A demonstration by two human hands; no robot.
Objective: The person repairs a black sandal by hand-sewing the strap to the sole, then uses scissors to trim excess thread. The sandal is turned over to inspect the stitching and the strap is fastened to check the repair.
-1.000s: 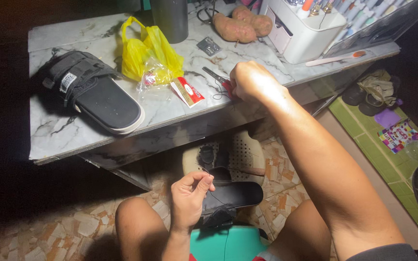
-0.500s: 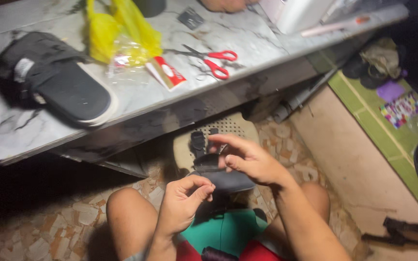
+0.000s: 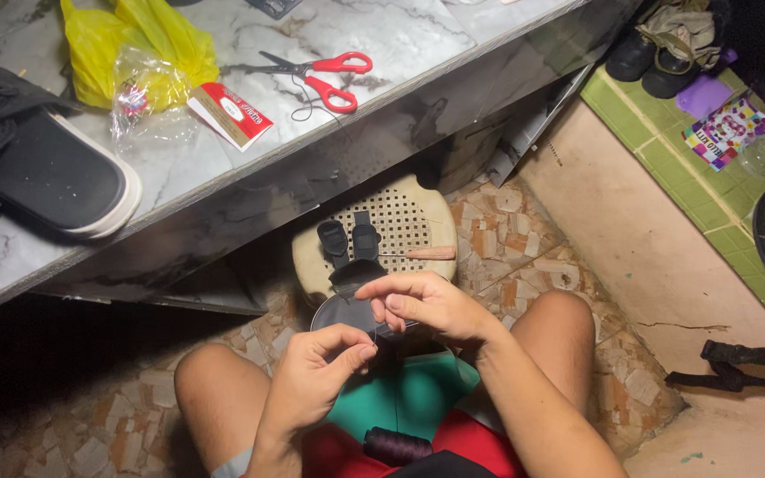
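Over my lap, my left hand (image 3: 312, 376) and my right hand (image 3: 422, 305) are close together at a black sandal (image 3: 347, 305). Both pinch a thin dark thread between thumb and forefinger, just above the sandal's sole. The sandal's two black straps (image 3: 351, 239) point away from me over a cream perforated stool (image 3: 400, 217). A wooden-handled awl (image 3: 422, 253) lies on that stool. A spool of dark thread (image 3: 397, 445) rests between my thighs. Most of the sandal is hidden behind my fingers.
A marble table edge (image 3: 329, 150) runs across the top, bearing red-handled scissors (image 3: 320, 75), a yellow plastic bag (image 3: 126, 44), a small red and white packet (image 3: 230, 115) and a second black sandal (image 3: 46, 168). Shoes (image 3: 657, 57) and a black strap (image 3: 741, 363) lie at right.
My right hand came down from the table to the sandal in my lap. Both hands now pinch the thread. The view has tilted down and the scissors lie on the table.
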